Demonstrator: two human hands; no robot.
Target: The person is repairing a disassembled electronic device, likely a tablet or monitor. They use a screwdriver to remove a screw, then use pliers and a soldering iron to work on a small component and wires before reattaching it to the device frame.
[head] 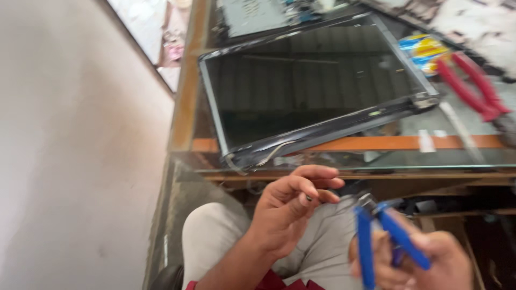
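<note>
My right hand (424, 263) wraps the blue-handled cutters (384, 236), handles spread apart in my palm, the small metal head pointing up and away from me. Just left of that head, my left hand (287, 212) curls its fingers (312, 188) with thumb and forefinger pressed together (whether on something tiny, I cannot tell). Beyond both hands, a dark laptop screen panel (306, 86) lies on the glass counter (457, 156); red-handled pliers (473, 88) rest farther right.

— How is the left hand (287, 207) posed?
— Raised over the lap, fingers (317, 173) curled, thumb meeting fingertips.
— And the right hand (424, 260)?
— Just right of the left hand, lower, blurred, fingers closed in a grip.
</note>
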